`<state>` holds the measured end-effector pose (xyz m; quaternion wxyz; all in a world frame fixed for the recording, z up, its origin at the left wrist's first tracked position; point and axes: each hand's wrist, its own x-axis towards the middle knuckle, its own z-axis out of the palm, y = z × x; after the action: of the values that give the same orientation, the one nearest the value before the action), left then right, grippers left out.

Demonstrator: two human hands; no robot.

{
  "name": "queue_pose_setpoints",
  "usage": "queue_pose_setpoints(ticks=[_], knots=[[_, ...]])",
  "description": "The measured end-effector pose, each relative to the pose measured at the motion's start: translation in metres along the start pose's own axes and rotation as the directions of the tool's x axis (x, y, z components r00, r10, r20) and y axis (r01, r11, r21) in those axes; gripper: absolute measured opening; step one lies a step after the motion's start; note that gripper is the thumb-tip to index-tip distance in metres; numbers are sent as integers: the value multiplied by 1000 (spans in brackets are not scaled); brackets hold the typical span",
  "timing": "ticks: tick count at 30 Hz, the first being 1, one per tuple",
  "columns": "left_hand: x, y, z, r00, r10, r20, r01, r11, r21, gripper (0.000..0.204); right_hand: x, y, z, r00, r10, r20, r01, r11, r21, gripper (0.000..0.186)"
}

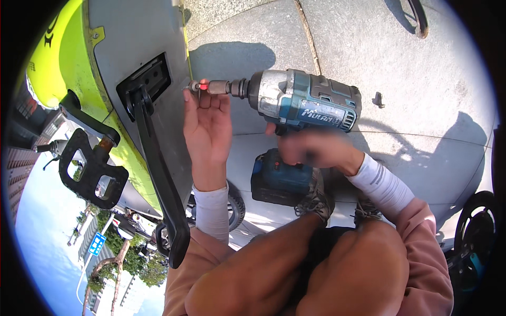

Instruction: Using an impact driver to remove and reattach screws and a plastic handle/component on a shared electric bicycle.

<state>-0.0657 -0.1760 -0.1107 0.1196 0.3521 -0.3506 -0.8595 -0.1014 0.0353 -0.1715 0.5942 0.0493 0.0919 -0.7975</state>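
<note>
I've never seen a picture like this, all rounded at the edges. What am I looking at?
There's no robot here, just a person's two bare hands. A wide fisheye camera on the head looks down, so straight edges bend and bent knees show below. The right hand grips a teal power driver. The left hand has its fingertips by a small metal-and-red piece at the socket's tip; how firmly it holds is unclear. To the left stands a yellow-green and grey body with a black pedal. A small dark object lies on the pavement.
</note>
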Motion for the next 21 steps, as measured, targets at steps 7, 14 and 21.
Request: queue_pose_setpoints(ticks=[7,14,21], knots=[[13,21,16,994,108,-28,-107,994,29,25,40,6,2,988,-113,105,123,988,-97,32],[27,32,9,973,198,-118,-190,979,70,25,62,-8,6,991,-98,90,107,989,-100,23],[27,32,14,984,150,-101,-144,988,61,24,71,-11,3,989,-109,96,120,987,-111,21]])
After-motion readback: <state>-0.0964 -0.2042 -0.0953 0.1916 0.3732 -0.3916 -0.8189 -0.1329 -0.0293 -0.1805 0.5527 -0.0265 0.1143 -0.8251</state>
